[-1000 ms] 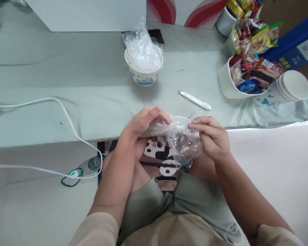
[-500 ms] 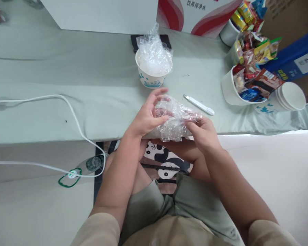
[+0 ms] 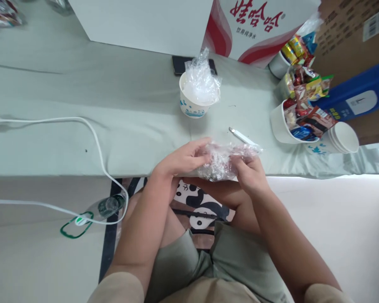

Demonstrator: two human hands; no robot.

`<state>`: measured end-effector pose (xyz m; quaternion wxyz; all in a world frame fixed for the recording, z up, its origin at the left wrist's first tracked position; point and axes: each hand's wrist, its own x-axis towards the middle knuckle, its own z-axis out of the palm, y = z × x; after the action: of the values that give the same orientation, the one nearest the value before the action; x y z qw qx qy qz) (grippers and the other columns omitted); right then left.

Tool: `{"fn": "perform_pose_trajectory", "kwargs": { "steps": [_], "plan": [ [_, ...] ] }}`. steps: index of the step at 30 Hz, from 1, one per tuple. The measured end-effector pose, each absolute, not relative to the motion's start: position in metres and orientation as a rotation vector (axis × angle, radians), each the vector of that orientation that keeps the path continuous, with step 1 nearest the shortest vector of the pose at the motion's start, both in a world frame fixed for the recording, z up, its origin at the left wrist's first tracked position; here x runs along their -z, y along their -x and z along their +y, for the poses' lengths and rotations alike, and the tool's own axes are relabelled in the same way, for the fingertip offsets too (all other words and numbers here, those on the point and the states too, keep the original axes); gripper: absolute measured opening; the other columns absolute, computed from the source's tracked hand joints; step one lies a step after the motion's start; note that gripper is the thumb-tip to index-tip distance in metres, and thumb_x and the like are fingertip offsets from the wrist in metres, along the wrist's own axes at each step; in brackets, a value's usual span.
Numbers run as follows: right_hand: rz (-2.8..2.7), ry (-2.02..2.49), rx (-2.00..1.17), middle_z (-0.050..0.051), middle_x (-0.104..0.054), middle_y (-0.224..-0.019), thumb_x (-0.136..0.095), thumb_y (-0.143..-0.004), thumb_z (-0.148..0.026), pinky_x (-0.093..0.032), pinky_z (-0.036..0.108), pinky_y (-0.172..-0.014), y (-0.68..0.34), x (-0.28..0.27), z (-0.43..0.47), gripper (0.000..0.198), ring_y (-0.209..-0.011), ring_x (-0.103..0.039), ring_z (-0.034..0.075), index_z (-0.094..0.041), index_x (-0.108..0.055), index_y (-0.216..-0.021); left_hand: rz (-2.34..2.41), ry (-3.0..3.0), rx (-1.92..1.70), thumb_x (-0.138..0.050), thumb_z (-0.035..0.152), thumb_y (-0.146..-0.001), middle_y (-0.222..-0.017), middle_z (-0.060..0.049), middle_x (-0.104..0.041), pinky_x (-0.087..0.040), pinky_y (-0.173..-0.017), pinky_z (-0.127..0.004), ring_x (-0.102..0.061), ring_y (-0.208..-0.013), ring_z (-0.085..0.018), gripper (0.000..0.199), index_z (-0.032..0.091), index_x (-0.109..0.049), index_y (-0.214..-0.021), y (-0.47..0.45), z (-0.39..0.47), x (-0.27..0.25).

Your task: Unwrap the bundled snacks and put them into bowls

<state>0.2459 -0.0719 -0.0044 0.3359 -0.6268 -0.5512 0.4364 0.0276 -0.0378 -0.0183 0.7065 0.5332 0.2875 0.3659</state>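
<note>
A crumpled piece of clear bubble wrap (image 3: 217, 162) is stretched between my two hands at the table's front edge. My left hand (image 3: 189, 158) grips its left side, thumb below and fingers above. On the other side my right hand (image 3: 248, 168) pinches the wrap between thumb and fingers. Just beyond lies a white utility knife (image 3: 241, 135), its near end hidden behind the wrap. Farther back stands a paper bowl (image 3: 194, 110) with blue print, holding more crumpled clear plastic (image 3: 202, 80) that rises above its rim.
Behind the bowl lies a black phone (image 3: 179, 66) by a large white and red carton (image 3: 145, 25). Snack-filled tubs (image 3: 281, 124) and stacked paper cups (image 3: 344, 136) stand at right. A white cable (image 3: 94, 139) hangs over the front edge near a large bottle (image 3: 104, 208).
My left hand has closed from spread fingers onto the bubble wrap. The wrap is drawn lower and now covers part of the knife. The camera view has shifted slightly.
</note>
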Motion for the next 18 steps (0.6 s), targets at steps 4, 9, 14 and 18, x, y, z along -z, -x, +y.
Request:
{"fn": "perform_pose_trajectory", "kwargs": {
  "steps": [4,9,14,18],
  "plan": [
    [-1.438,1.611,-1.105,0.002,-0.065,-0.078,-0.066,-0.085,-0.054,-0.051,0.033,-0.067,-0.254,0.007,-0.077,0.032,-0.073,-0.062,0.02,-0.024,-0.065,-0.096,0.652,-1.049,-0.721,-0.059,0.03,-0.091,-0.065,0.004,-0.063,-0.046,-0.051,-0.023,-0.057,-0.051,-0.011,0.02,0.022,-0.064,-0.108,-0.022,-0.039,0.016],
    [-1.447,1.341,-1.347,0.005,-0.069,-0.089,-0.071,-0.08,-0.057,-0.051,0.036,-0.073,-0.266,-0.001,-0.09,0.032,-0.079,-0.064,0.022,-0.027,-0.072,-0.088,0.546,-0.959,-0.873,-0.062,0.037,-0.082,-0.071,-0.002,-0.065,-0.045,-0.056,-0.024,-0.056,-0.059,-0.011,0.023,0.017,-0.071,-0.081,-0.017,-0.033,0.018],
    [-1.507,1.306,-1.407,0.009,-0.07,-0.105,-0.06,-0.087,-0.065,-0.051,0.041,-0.09,-0.266,-0.003,-0.088,0.044,-0.1,-0.065,0.026,-0.024,-0.074,-0.084,0.67,-1.119,-0.873,-0.072,0.04,-0.078,-0.074,0.0,-0.059,-0.041,-0.059,-0.024,-0.05,-0.065,-0.01,0.024,0.017,-0.067,-0.08,-0.015,-0.034,0.015],
    [-1.359,1.488,-1.134,0.007,-0.067,-0.119,-0.082,-0.073,-0.048,-0.052,0.034,-0.086,-0.25,-0.008,-0.075,0.042,-0.109,-0.063,0.023,-0.027,-0.062,-0.103,0.73,-1.202,-0.845,-0.072,0.03,-0.079,-0.074,0.004,-0.054,-0.042,-0.06,-0.023,-0.049,-0.062,-0.009,0.023,0.02,-0.063,-0.097,-0.016,-0.037,0.015]
  ]
}}
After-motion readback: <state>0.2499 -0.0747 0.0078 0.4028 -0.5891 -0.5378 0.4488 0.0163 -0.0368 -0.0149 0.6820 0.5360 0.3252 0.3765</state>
